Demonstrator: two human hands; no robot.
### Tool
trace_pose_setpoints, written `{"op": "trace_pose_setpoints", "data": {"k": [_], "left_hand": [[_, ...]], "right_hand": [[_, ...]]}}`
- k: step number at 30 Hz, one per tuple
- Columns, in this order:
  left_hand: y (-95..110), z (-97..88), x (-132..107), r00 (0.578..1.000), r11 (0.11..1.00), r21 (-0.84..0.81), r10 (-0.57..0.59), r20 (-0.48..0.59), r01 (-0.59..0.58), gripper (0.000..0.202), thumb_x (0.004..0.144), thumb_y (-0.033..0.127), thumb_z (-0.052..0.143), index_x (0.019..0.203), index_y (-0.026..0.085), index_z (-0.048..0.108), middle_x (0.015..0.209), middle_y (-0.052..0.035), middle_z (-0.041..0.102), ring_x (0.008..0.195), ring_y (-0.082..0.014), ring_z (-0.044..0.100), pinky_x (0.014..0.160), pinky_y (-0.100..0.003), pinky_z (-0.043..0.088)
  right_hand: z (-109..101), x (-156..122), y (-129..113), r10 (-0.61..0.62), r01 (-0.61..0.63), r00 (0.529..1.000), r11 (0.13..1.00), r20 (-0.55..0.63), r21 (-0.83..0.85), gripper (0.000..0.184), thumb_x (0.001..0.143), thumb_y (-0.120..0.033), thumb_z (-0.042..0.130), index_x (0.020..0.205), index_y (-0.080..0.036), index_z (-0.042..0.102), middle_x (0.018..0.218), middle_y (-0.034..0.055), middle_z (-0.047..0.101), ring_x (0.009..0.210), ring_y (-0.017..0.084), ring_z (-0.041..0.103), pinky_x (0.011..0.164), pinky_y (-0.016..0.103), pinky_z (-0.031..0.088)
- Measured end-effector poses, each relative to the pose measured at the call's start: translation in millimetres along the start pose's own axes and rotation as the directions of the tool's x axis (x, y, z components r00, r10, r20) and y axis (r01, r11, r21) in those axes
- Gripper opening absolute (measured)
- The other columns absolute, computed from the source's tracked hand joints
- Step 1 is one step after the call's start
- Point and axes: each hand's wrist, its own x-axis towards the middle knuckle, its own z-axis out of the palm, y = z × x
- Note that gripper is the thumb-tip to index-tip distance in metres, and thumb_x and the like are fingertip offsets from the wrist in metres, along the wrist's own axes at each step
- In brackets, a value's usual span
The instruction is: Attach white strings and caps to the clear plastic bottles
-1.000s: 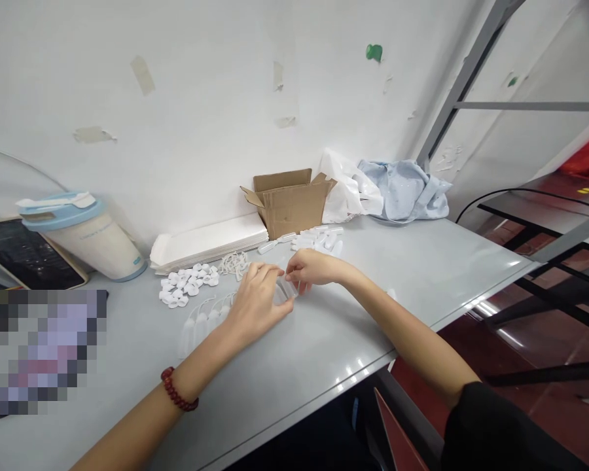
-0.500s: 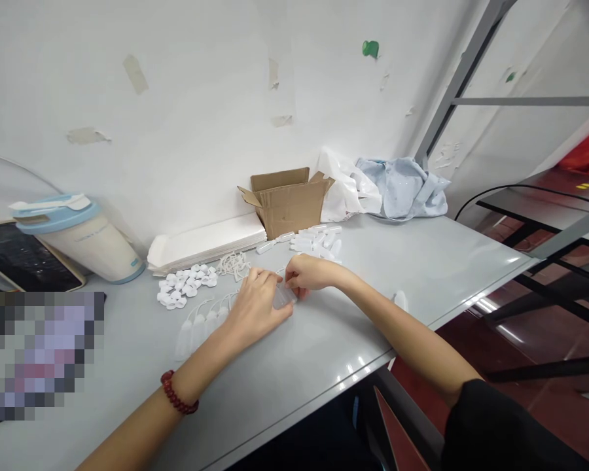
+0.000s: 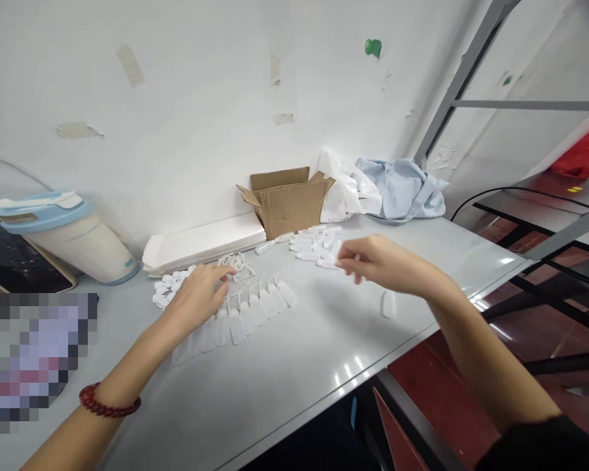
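Observation:
My left hand (image 3: 202, 291) hovers by the small white caps (image 3: 164, 288) and a tangle of white cords (image 3: 238, 263), its fingers stretched out and apart. To its right, a slanted row of frosted, tag-like plastic sleeves (image 3: 261, 306) lies on the table, each with a looped cord at its top; the forearm hides the near end. My right hand (image 3: 373, 261) is slightly blurred, with loosely bent fingers and nothing visible in them. Its fingertips are beside a heap of loose translucent plastic pieces (image 3: 307, 245); contact cannot be made out. One lone piece (image 3: 388, 304) lies below that hand.
Behind the parts stand an open cardboard box (image 3: 294, 206) and a stack of white sheets (image 3: 206, 242). A white plastic bag (image 3: 346, 190) and pale blue cloth (image 3: 405, 190) are at the back right. A tumbler (image 3: 73, 239) stands left; the table edge (image 3: 319, 405) runs in front.
My hands have parted from the row of sleeves. The left has moved left towards the caps and cords, the right has moved right to the loose pieces. More of the row now shows.

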Motion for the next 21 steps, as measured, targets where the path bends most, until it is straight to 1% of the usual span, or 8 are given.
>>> {"op": "trace_pose_setpoints", "data": {"k": [1, 3, 6, 9, 11, 15, 18, 21], "left_hand": [[-2, 0.9, 1, 1.000, 1.000, 0.015, 0.006, 0.026, -0.006, 0.037, 0.081, 0.028, 0.038, 0.103, 0.017, 0.066, 0.093, -0.0098, 0.067, 0.095, -0.0292, 0.058, 0.079, -0.041, 0.046], [-2, 3.7, 3, 0.997, 0.999, 0.042, 0.019, 0.073, -0.023, 0.039, 0.082, 0.027, 0.036, 0.105, 0.017, 0.066, 0.094, -0.0109, 0.067, 0.096, -0.0299, 0.058, 0.079, -0.041, 0.046], [3, 6.9, 6, 0.992, 0.996, 0.075, 0.040, 0.123, -0.050, 0.038, 0.083, 0.025, 0.034, 0.097, 0.015, 0.068, 0.092, -0.0124, 0.067, 0.096, -0.0308, 0.057, 0.077, -0.041, 0.046], [7, 5.4, 8, 0.992, 0.994, 0.078, 0.067, 0.103, -0.075, 0.034, 0.082, 0.026, 0.035, 0.082, 0.017, 0.068, 0.087, -0.0122, 0.068, 0.092, -0.0306, 0.058, 0.074, -0.040, 0.046], [9, 1.3, 7, 0.997, 0.997, 0.056, 0.048, 0.054, -0.052, 0.033, 0.082, 0.028, 0.036, 0.077, 0.018, 0.068, 0.085, -0.0113, 0.069, 0.088, -0.0296, 0.059, 0.073, -0.039, 0.046], [16, -12.0, -2, 0.987, 0.984, -0.125, -0.136, -0.081, 0.126, 0.030, 0.079, 0.034, 0.043, 0.081, 0.019, 0.069, 0.088, -0.0075, 0.071, 0.085, -0.0260, 0.061, 0.077, -0.037, 0.046], [25, -20.0, -14, 0.946, 0.864, -0.422, -0.320, -0.041, 0.274, 0.030, 0.076, 0.044, 0.053, 0.086, 0.021, 0.070, 0.092, -0.0049, 0.072, 0.081, -0.0234, 0.063, 0.073, -0.033, 0.048], [34, -20.4, -25, 0.926, 0.690, -0.644, -0.370, 0.077, 0.329, 0.036, 0.071, 0.051, 0.062, 0.089, 0.021, 0.070, 0.089, -0.0051, 0.072, 0.079, -0.0222, 0.063, 0.070, -0.030, 0.049]], "right_hand": [[4, -14, 8, 0.111, -0.117, 0.992, 0.986, -0.062, -0.121, 0.026, 0.091, -0.036, 0.046, 0.080, -0.016, 0.059, 0.070, 0.0056, 0.066, 0.061, 0.018, 0.063, 0.054, 0.026, 0.042], [20, -38, 24, 0.299, -0.344, 0.936, 0.889, -0.187, -0.301, 0.030, 0.091, -0.043, 0.045, 0.091, -0.015, 0.058, 0.069, 0.0086, 0.065, 0.063, 0.023, 0.062, 0.052, 0.029, 0.038], [50, -57, 42, 0.429, -0.455, 0.890, 0.825, -0.152, -0.335, 0.035, 0.092, -0.047, 0.042, 0.100, -0.015, 0.055, 0.069, 0.0093, 0.065, 0.063, 0.026, 0.062, 0.052, 0.029, 0.035], [67, -61, 50, 0.362, -0.389, 0.921, 0.875, -0.142, -0.289, 0.030, 0.094, -0.040, 0.038, 0.105, -0.018, 0.055, 0.080, 0.0097, 0.065, 0.066, 0.023, 0.063, 0.054, 0.028, 0.037], [69, -58, 50, 0.300, -0.329, 0.942, 0.918, -0.151, -0.223, 0.028, 0.094, -0.033, 0.036, 0.106, -0.018, 0.055, 0.078, 0.0080, 0.064, 0.064, 0.021, 0.061, 0.056, 0.028, 0.038], [63, -47, 38, 0.149, -0.149, 0.970, 0.989, -0.192, 0.015, 0.025, 0.092, -0.030, 0.037, 0.106, -0.020, 0.056, 0.066, 0.0020, 0.058, 0.058, 0.017, 0.057, 0.057, 0.027, 0.040], [62, -27, 11, 0.030, 0.026, 0.980, 0.959, -0.195, 0.281, 0.024, 0.093, -0.033, 0.039, 0.110, -0.021, 0.051, 0.063, -0.0024, 0.052, 0.059, 0.015, 0.058, 0.060, 0.025, 0.043], [70, 6, -23, -0.112, 0.181, 0.976, 0.893, -0.186, 0.411, 0.031, 0.090, -0.032, 0.046, 0.118, -0.019, 0.041, 0.064, -0.0050, 0.052, 0.056, 0.012, 0.056, 0.061, 0.024, 0.044]]}}
